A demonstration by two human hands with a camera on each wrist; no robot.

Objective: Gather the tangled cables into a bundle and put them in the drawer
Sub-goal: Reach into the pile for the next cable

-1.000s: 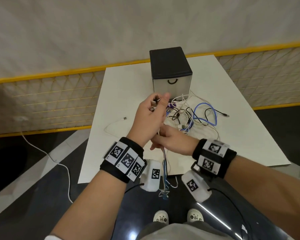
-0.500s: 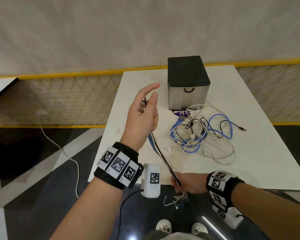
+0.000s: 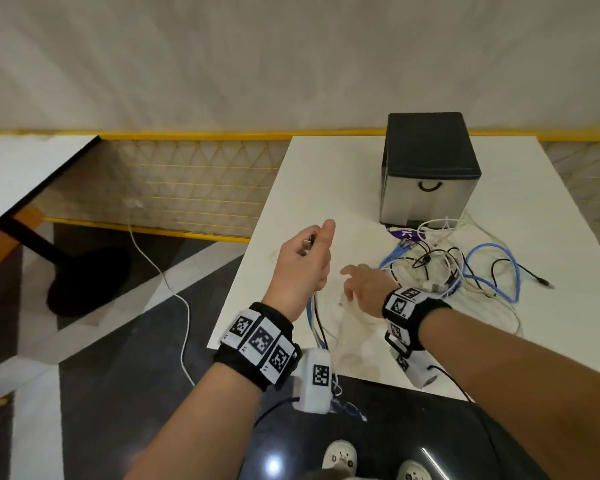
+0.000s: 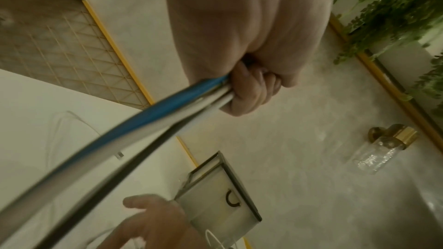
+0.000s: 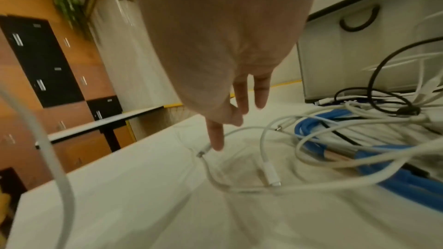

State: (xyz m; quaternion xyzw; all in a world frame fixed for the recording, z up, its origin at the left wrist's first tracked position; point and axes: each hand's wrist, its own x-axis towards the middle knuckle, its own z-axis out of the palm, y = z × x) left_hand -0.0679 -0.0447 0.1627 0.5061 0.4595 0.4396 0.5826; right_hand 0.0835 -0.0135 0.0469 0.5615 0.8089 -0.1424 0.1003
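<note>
My left hand [image 3: 303,261] gripped a few gathered cables [image 4: 134,126], their ends dangling off the table [image 3: 326,161] edge. My right hand [image 3: 364,285], fingers spread and holding nothing, reached toward a white cable [image 5: 239,132]. Beyond, most of the tangle [image 3: 465,268] lay loose before the closed drawer [image 3: 428,199]; I judged bundling barely begun.

square coded markers on wristbands [image 3: 259,342], small characters beside them illegible, no readable text
</note>
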